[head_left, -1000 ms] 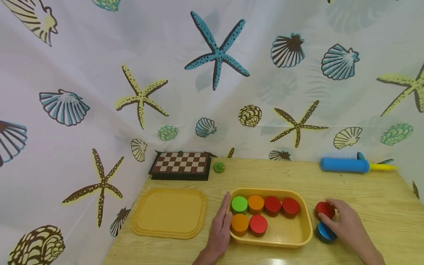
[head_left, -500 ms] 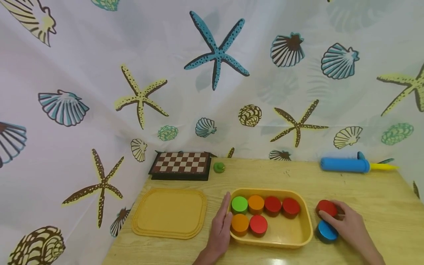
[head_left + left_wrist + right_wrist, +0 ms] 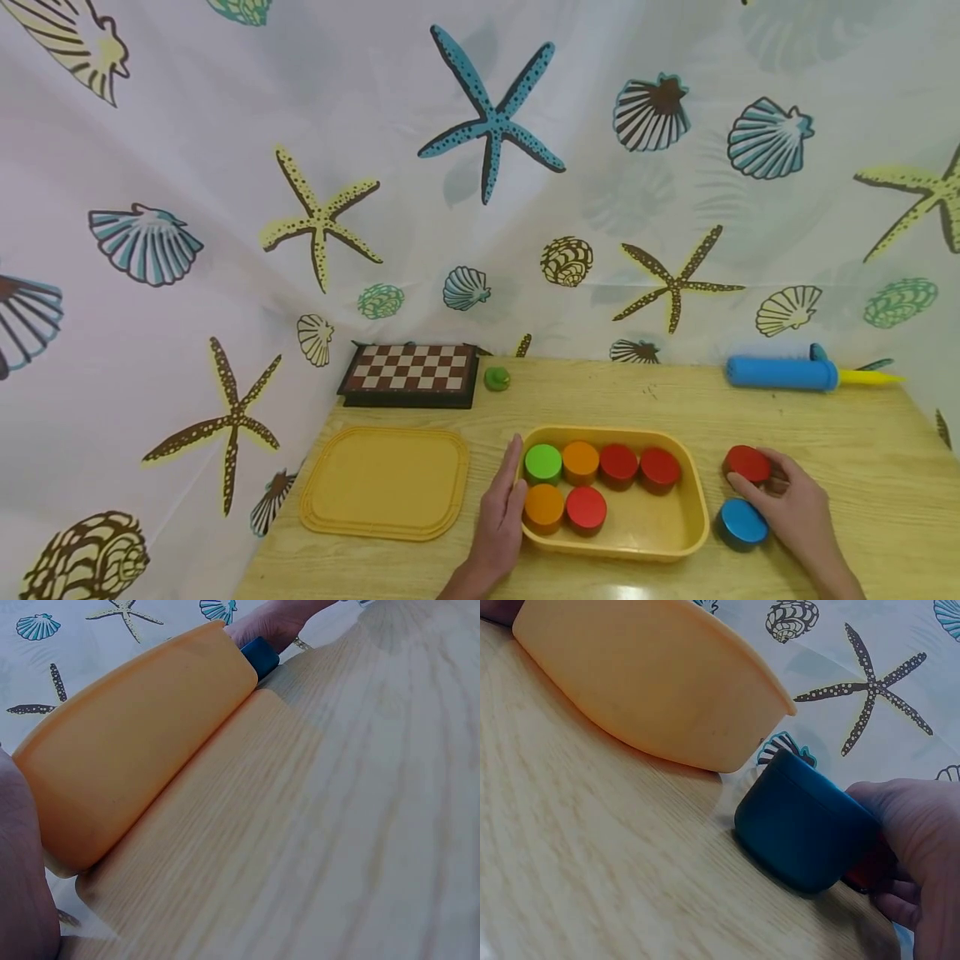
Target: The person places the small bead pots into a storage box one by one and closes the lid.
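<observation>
Right hand: the held red cylinder is gripped between thumb and fingers by the right hand; whether it is lifted cannot be told.
Held piece: it is placed outside the yellow tray, beyond that tray's right edge.
Blue cylinder: it is set upright close to the thumb, nearer the surface's near edge than the held piece.
Left hand: straight fingers are laid by the left hand along the tray's left edge.
Tray, far edge: a green cylinder is placed in the far left corner, followed rightward by an orange cylinder, a dark red cylinder and a second dark red cylinder.
Tray, near edge: a second orange cylinder is set in the near left corner, with a bright red cylinder to its right.
Surface, left edge: a flat yellow panel is laid on the wooden table.
Surface, far left corner: a checkered board is seen, a small green figure beside it.
Surface, far right corner: a blue pump is laid lengthwise, its yellow nozzle pointed right.
</observation>
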The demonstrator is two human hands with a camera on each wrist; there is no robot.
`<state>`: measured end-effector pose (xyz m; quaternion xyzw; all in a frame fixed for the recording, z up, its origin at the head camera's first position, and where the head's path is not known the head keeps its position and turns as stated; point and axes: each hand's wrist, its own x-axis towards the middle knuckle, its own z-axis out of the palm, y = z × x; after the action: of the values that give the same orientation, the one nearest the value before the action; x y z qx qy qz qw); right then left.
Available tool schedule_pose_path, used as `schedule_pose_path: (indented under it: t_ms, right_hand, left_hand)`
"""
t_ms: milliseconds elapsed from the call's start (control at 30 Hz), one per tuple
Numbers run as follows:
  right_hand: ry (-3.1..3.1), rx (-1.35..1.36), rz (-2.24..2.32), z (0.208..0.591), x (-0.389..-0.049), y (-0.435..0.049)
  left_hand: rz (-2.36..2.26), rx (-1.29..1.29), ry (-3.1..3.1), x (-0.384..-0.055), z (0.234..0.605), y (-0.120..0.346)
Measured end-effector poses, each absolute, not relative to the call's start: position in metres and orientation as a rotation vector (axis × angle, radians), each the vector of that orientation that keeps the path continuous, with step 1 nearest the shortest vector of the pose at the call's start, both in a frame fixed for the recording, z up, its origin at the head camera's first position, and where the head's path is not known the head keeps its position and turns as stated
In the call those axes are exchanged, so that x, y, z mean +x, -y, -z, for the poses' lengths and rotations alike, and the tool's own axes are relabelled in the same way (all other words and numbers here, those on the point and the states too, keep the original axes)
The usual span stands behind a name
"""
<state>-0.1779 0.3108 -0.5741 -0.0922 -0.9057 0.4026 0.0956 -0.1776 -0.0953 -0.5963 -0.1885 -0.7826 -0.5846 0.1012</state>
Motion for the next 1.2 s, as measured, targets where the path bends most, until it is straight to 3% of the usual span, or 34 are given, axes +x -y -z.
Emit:
schedule_pose_path:
  t_ms: [533,1200]
  right_hand:
    - [2.611,-0.309,-1.203,0.569,-0.176,-0.313]
    - [2.600,-0.128,-1.107,0.517,-0.159,-0.290]
  left_hand:
    - [1.713,-0.567,2.303,-0.178,0.597,0.096]
    - [1.700,-0.580,2.291,-0.179,0.600,0.094]
